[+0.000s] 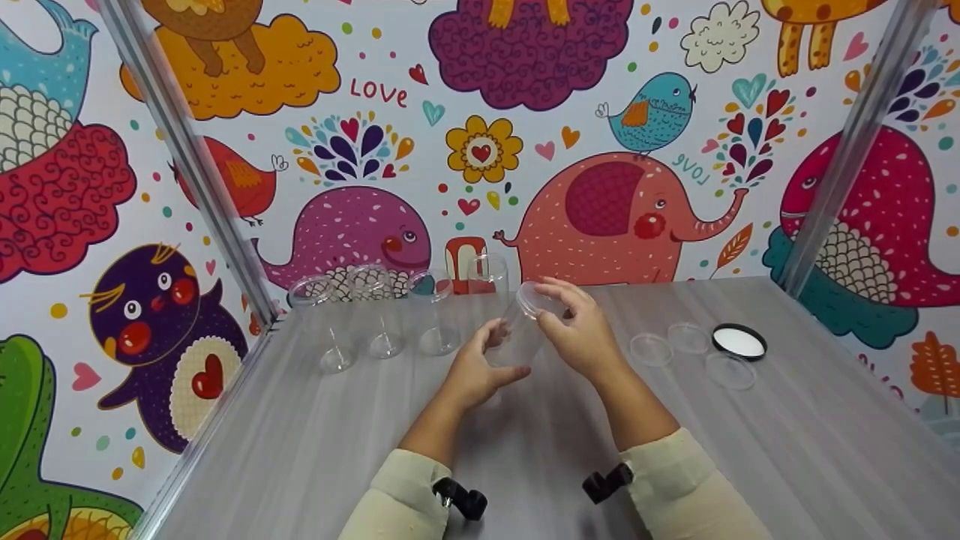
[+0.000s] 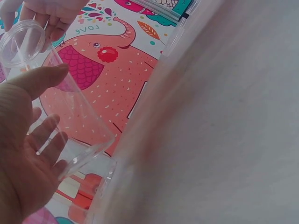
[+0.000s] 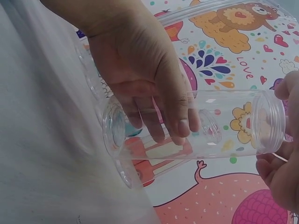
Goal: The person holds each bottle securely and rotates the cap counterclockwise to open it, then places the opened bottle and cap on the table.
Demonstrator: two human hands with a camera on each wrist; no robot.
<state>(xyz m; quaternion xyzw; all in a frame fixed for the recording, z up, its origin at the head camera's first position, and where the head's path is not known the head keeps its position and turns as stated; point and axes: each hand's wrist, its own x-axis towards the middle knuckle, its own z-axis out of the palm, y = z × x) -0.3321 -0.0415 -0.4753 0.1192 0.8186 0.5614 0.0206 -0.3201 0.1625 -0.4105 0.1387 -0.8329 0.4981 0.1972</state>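
A clear plastic jar (image 1: 519, 334) is held tilted above the table between both hands, its capped end up and toward the right. My left hand (image 1: 480, 367) grips the jar's body, thumb on one side and fingers around the other, as the left wrist view also shows. At the upper end, my right hand (image 1: 583, 330) pinches the clear round lid (image 3: 273, 122) by its edge with thumb and fingers. The lid sits over the jar's mouth.
Several clear jars stand at the back left, among them a leftmost jar (image 1: 319, 322) and one near the wall (image 1: 489, 274). To the right lie clear lids (image 1: 731, 370) and a black-rimmed white lid (image 1: 739, 342). A patterned wall (image 1: 480, 210) borders the grey table (image 1: 300, 457).
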